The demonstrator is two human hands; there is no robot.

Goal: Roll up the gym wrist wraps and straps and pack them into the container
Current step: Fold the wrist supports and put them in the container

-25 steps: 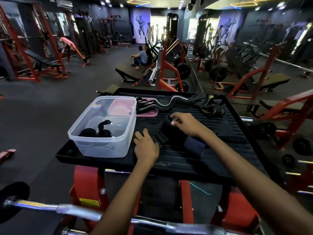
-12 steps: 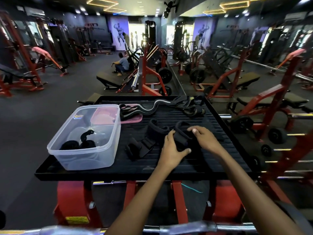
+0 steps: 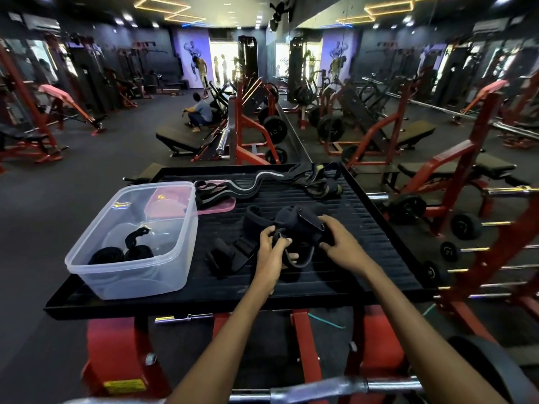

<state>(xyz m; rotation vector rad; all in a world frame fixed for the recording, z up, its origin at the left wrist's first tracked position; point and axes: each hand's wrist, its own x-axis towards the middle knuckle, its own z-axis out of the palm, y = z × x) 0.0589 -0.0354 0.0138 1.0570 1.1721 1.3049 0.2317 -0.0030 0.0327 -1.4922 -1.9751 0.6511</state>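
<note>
I found both hands on one black wrist wrap [image 3: 294,223], raised just above the middle of the table [image 3: 379,252]. My left hand [image 3: 269,253] pinched the end by its metal ring; my right hand [image 3: 339,246] gripped the padded body. The fabric looked soft, light and floppy, possibly stiffer at the pad. Best hold: the strap end, rolling tight. Two rolls already lay in the container [image 3: 175,258].
</note>
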